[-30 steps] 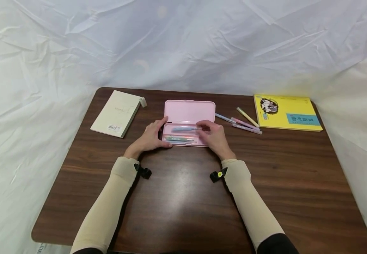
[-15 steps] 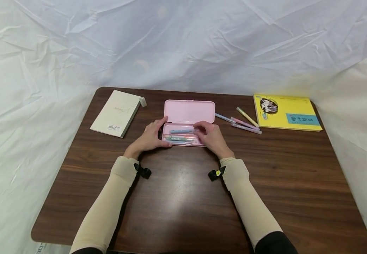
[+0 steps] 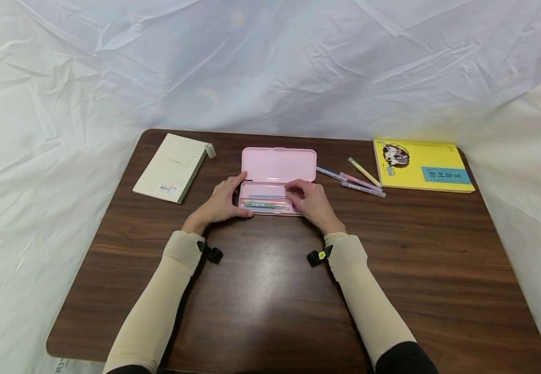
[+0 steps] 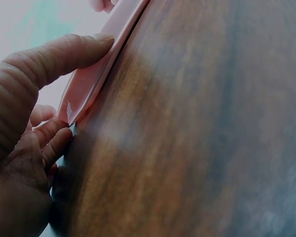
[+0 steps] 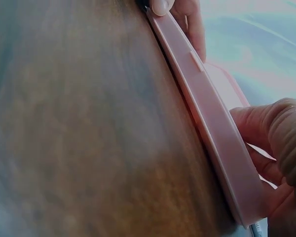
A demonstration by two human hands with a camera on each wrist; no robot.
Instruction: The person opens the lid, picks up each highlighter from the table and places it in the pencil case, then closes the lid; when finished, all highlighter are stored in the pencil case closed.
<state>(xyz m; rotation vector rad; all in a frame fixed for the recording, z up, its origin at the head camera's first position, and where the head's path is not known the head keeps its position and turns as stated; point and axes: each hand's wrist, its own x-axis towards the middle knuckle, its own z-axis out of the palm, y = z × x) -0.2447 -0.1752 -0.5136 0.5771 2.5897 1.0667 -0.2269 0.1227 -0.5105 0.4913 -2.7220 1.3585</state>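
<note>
A pink pencil case (image 3: pixel 279 164) lies on the table with its lid raised away from me. My left hand (image 3: pixel 221 201) grips its left end, thumb along the front wall and fingers round the side. In the left wrist view the thumb presses on the pink rim (image 4: pixel 96 76). Inside the case's back compartment is a slim blue pen (image 3: pixel 265 196); my right hand (image 3: pixel 314 203) reaches in at its right end, fingertips bent and seeming to pinch it. The fingertips' contact is hidden. Several pens (image 3: pixel 261 205) lie in the front compartment.
Right of the case lie loose pens: a blue one (image 3: pixel 330 173), a pink one (image 3: pixel 359 180), a purple one (image 3: pixel 364 189) and a yellow one (image 3: pixel 365 172). A yellow book (image 3: pixel 420 161) is at the back right, a cream boxed book (image 3: pixel 172 166) at the back left.
My right hand has moved slightly left, and the blue pen has gone down into the back compartment, nearer the divider. The left hand has stayed on the case.
</note>
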